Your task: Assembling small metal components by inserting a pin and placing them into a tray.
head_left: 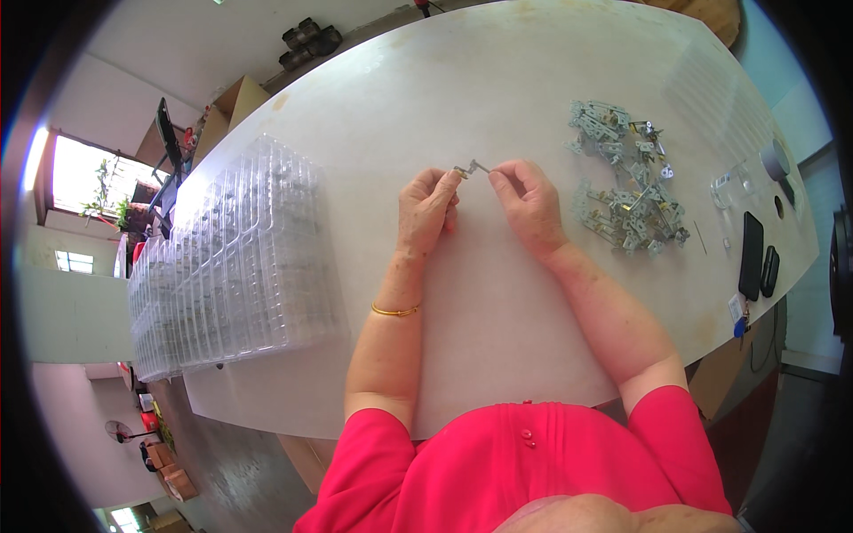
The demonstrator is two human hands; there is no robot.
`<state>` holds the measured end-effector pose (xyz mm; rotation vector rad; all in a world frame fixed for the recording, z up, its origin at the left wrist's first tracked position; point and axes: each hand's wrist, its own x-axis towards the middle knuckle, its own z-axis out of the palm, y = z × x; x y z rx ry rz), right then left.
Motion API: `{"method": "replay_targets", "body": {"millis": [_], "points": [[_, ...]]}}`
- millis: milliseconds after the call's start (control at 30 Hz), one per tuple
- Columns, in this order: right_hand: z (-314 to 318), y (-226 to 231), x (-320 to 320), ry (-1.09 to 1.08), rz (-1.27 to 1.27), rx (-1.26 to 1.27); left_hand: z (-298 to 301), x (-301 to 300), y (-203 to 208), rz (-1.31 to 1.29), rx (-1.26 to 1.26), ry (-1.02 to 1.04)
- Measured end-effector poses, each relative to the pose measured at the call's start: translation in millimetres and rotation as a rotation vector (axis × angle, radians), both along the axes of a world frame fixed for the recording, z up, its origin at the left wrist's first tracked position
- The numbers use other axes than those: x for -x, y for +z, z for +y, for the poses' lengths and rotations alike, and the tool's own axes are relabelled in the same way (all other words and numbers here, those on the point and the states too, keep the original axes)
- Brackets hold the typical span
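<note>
Over the middle of the white table [498,302], a small grey metal bracket-like part [472,166] with a brassy bit is held between my two hands. My left hand [428,211] pinches its left end between thumb and forefinger. At the other end, the closed fingertips of my right hand [531,206] meet a thin, dark sticking-out piece; whether that piece belongs to the part is too small to tell. To the right of my right hand lies a loose pile of similar grey and brassy metal parts [613,202].
Stacked clear plastic trays [284,258] fill the table's left side. A clear tray [720,89] lies far right. Near the right edge are a clear jar [730,188], a black phone [751,256], a small black case [770,271] and a thin rod [699,237].
</note>
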<state>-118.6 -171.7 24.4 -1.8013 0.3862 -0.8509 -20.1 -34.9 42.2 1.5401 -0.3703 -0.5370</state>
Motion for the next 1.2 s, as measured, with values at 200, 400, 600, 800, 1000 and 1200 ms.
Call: {"method": "replay_targets", "body": {"millis": [200,400,600,800,1000,1200], "points": [[-0.8,-0.2,2.0,0.008,0.002,0.025,-1.5,-0.7,-4.0,-0.004,0.021,-0.013],[3.2,-3.8,-1.6,0.061,0.016,-0.136,2.2,-1.4,-6.8,-0.013,0.02,0.017],[0.8,-3.0,1.2,0.086,0.026,-0.103,-5.0,3.3,-11.2,-0.209,-0.077,0.001],[1.2,2.6,2.4,0.116,0.065,-0.126,-3.6,4.6,-11.8,-0.323,-0.132,-0.005],[-0.8,-1.0,0.9,0.089,0.068,0.026,-3.4,5.4,-9.0,-0.428,-0.202,-0.043],[1.2,-6.2,-2.9,0.016,-0.064,-0.141,-1.6,7.1,-4.9,-0.508,-0.159,-0.182]]}}
